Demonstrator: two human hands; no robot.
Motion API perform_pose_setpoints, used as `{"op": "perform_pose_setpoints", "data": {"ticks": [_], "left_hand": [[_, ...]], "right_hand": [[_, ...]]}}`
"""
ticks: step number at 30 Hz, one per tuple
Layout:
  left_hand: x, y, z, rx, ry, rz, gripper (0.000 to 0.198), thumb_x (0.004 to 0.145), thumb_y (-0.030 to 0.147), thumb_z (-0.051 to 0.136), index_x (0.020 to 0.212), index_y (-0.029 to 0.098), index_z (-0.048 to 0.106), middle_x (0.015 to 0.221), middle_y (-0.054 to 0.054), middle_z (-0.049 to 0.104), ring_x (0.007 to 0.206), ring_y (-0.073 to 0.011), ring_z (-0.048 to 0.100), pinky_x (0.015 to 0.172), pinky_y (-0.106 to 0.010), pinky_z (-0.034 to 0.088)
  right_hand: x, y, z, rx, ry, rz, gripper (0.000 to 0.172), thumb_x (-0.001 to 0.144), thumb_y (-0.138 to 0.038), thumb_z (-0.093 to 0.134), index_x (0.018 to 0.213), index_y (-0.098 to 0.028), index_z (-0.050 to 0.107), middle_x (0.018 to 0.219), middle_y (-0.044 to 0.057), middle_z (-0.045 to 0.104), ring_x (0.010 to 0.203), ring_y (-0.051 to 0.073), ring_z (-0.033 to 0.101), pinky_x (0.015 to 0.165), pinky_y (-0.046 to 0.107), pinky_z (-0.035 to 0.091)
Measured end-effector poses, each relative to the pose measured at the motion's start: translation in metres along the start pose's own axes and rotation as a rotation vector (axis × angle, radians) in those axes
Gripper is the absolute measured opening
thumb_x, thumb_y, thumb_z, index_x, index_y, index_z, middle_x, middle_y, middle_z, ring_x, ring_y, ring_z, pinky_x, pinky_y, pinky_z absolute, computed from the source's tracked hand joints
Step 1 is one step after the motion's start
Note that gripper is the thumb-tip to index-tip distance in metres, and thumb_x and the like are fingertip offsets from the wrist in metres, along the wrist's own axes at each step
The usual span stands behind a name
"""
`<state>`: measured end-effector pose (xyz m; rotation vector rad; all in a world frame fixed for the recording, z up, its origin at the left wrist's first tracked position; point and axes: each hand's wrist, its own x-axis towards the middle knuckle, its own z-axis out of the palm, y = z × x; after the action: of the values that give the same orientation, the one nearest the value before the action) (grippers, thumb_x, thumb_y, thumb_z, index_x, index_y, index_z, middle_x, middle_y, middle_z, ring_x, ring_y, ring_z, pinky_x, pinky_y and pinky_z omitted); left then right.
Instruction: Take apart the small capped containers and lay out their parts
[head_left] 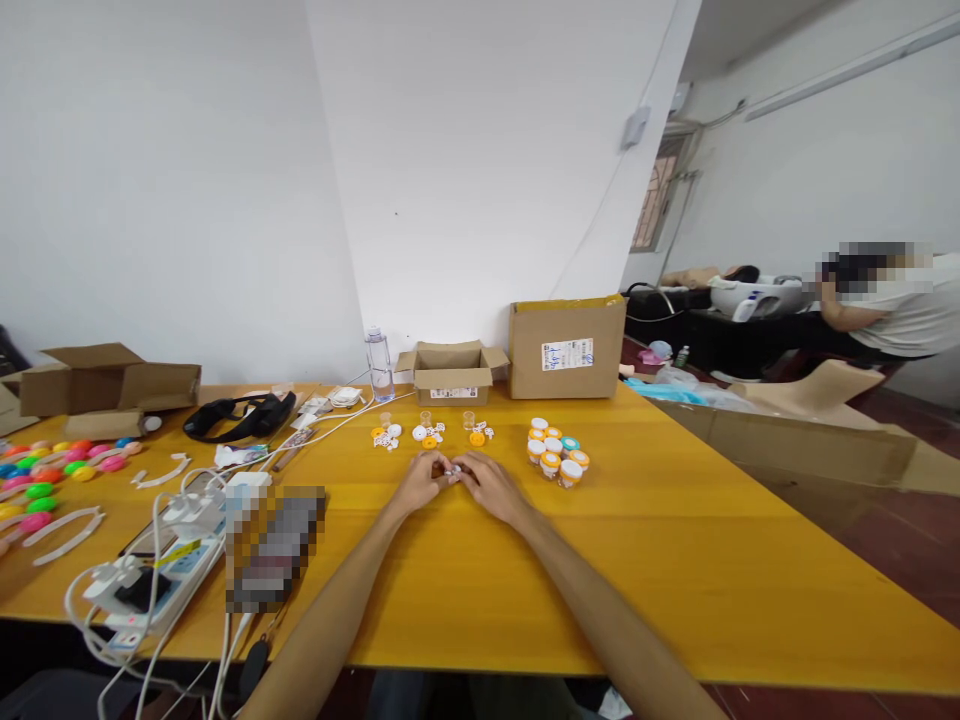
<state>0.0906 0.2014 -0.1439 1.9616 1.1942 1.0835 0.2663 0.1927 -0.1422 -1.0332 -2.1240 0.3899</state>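
Head view, so how far along?

— Decent progress imo: capped jars (551,452) clustered past the right hand (484,482). Looks like three clear cups (426,418) with loose pieces (430,442) are left.

— And the grip?

— Right and left hand (425,478) both pinching a small whitish piece (453,470) over the counter (637,560).

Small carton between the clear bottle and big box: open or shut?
Open: the small carton has its side flaps spread outward, inner back wall showing.
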Motion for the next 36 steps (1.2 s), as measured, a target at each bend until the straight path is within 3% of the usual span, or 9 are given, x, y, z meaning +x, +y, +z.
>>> {"op": "perform_pose_setpoints", "data": {"ticks": [9,16,23,36], "left_hand": [[0.0037,-0.004,0.0007,-0.149,-0.054,-0.049,0.027,0.07,0.042,0.075,0.065,0.019,0.063,0.072,-0.002,0.067,0.073,-0.0173,0.061,0.075,-0.031,0.048],[0.0064,-0.0054,-0.0038,-0.143,0.072,-0.045,0.023,0.071,0.039,0.072,0.067,0.018,0.063,0.068,0.001,0.06,0.064,-0.0132,0.053,0.065,-0.027,0.045],[0.0076,-0.0059,-0.0013,-0.188,0.15,-0.068,0.028,0.072,0.046,0.067,0.072,0.019,0.06,0.066,0.001,0.058,0.063,-0.0144,0.053,0.062,-0.027,0.044],[0.0065,0.0018,0.0004,-0.284,0.139,-0.072,0.032,0.072,0.048,0.07,0.07,0.019,0.057,0.06,0.003,0.058,0.059,-0.0128,0.057,0.061,-0.026,0.046]], "right_hand": [[0.0004,-0.0004,0.0001,0.001,0.024,0.022,0.019,0.085,-0.012,0.055,0.092,-0.024,0.068,0.092,0.004,0.069,0.086,0.018,0.065,0.077,0.03,0.051],[0.0006,0.0007,0.0006,-0.009,0.014,0.023,0.014,0.087,-0.015,0.056,0.09,-0.022,0.067,0.09,0.004,0.068,0.085,0.018,0.064,0.076,0.029,0.05],[0.0002,0.0022,0.0032,0.007,0.051,0.012,0.015,0.088,-0.014,0.055,0.091,-0.023,0.066,0.092,0.003,0.067,0.085,0.017,0.064,0.077,0.028,0.049],[-0.001,-0.0032,-0.0013,0.129,0.074,-0.026,0.016,0.088,-0.015,0.05,0.096,-0.023,0.062,0.094,0.003,0.068,0.082,0.017,0.064,0.076,0.028,0.05]]}}
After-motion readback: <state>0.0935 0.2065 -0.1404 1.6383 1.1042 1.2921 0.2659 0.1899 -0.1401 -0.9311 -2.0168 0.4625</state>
